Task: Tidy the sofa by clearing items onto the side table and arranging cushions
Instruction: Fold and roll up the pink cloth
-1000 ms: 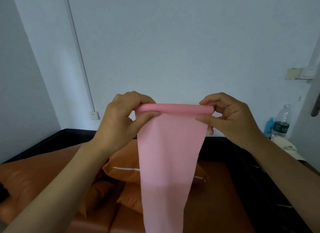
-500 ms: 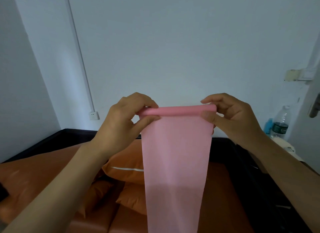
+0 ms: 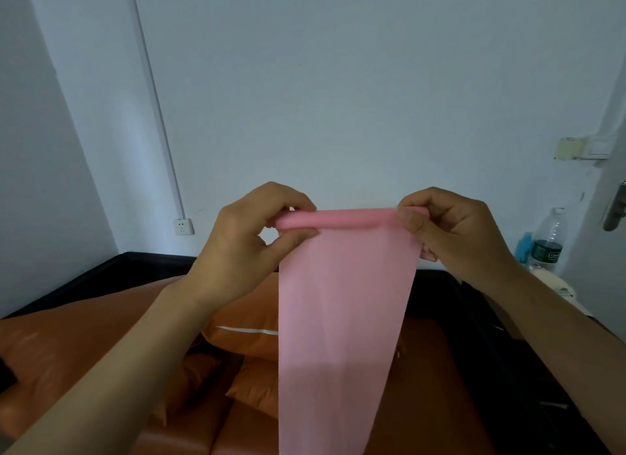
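Note:
A long pink band (image 3: pixel 342 319) hangs in front of me, its top edge rolled into a thin tube. My left hand (image 3: pixel 244 241) pinches the roll's left end and my right hand (image 3: pixel 450 234) pinches its right end, both held up at chest height. Below lies the orange leather sofa (image 3: pixel 84 346) with a black frame. Orange cushions (image 3: pixel 247 319) are piled on the seat behind the band, partly hidden by it and by my left forearm.
At the right, past the sofa's black arm, a water bottle (image 3: pixel 550 241) and a blue item (image 3: pixel 524 246) stand by a pale object (image 3: pixel 555 281). A door with a metal handle (image 3: pixel 614 214) is at the far right. A wall socket (image 3: pixel 183 226) sits at the left.
Both hands have shifted slightly right and kept rolling the band's top edge; the hanging part looks a bit wider at the top.

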`<move>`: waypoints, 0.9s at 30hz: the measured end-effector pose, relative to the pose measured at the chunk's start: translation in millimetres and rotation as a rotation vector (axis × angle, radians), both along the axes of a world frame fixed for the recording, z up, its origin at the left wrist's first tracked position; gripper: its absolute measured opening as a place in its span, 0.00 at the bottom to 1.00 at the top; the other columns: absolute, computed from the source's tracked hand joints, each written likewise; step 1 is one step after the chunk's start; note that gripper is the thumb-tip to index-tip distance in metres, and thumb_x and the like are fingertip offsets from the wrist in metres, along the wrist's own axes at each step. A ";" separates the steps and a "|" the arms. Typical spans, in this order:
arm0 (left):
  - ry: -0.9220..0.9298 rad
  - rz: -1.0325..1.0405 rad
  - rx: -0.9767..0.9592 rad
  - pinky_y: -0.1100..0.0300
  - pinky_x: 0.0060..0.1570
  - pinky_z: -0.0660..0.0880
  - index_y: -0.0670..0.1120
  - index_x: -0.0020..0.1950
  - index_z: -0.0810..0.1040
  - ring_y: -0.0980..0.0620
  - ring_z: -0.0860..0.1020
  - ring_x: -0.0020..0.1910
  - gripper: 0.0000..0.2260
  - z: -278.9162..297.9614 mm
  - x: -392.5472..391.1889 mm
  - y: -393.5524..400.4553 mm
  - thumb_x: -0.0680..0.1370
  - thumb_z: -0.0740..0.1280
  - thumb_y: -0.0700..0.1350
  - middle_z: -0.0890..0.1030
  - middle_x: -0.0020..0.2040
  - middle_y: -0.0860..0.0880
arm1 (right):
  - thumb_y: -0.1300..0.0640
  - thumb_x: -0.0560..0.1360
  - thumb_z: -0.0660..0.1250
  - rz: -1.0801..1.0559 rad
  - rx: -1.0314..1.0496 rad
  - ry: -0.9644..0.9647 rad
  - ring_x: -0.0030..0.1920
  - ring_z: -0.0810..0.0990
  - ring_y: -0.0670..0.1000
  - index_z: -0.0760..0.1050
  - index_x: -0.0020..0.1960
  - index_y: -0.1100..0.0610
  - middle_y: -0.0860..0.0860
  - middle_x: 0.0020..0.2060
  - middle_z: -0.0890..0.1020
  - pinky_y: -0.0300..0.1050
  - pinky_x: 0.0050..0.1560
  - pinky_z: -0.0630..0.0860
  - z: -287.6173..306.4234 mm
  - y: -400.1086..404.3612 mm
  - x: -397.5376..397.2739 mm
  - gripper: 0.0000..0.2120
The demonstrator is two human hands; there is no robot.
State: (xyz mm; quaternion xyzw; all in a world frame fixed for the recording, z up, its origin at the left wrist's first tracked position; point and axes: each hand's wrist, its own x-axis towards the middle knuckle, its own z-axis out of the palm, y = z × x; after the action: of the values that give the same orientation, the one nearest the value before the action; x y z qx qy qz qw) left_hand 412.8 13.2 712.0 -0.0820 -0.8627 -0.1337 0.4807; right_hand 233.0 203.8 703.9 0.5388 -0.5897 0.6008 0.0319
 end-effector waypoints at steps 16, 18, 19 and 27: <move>-0.074 -0.074 0.224 0.54 0.45 0.73 0.47 0.52 0.79 0.47 0.75 0.42 0.09 4.4 7.1 -1.0 0.73 0.72 0.43 0.80 0.47 0.52 | 0.40 0.69 0.71 0.009 0.011 0.026 0.39 0.77 0.63 0.81 0.44 0.46 0.57 0.38 0.79 0.61 0.36 0.77 -2.5 1.8 -0.2 0.11; -0.082 -0.072 0.265 0.56 0.48 0.74 0.47 0.51 0.80 0.48 0.77 0.43 0.08 3.9 8.2 0.5 0.73 0.73 0.40 0.81 0.45 0.53 | 0.40 0.68 0.70 0.034 0.008 0.023 0.38 0.78 0.60 0.81 0.44 0.45 0.54 0.39 0.80 0.59 0.36 0.79 -1.5 2.7 -0.1 0.11; -0.082 -0.070 0.282 0.59 0.48 0.75 0.47 0.50 0.80 0.50 0.78 0.45 0.08 3.7 8.6 1.5 0.73 0.74 0.40 0.82 0.45 0.54 | 0.42 0.68 0.71 0.046 0.015 0.018 0.39 0.80 0.54 0.81 0.45 0.45 0.50 0.40 0.81 0.55 0.37 0.80 -0.9 3.2 -0.2 0.09; -0.064 -0.110 0.437 0.62 0.50 0.77 0.48 0.50 0.81 0.52 0.81 0.46 0.09 3.3 9.3 1.2 0.72 0.75 0.41 0.83 0.47 0.55 | 0.56 0.71 0.68 0.062 0.065 0.071 0.44 0.81 0.45 0.78 0.51 0.54 0.48 0.45 0.82 0.37 0.48 0.79 -2.9 4.9 -0.6 0.10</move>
State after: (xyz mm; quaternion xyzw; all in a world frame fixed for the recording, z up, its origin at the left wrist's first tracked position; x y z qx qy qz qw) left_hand 422.1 14.4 715.3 -0.0187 -0.8222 -0.3460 0.4515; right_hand 232.4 208.7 700.9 0.5785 -0.5904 0.5625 0.0169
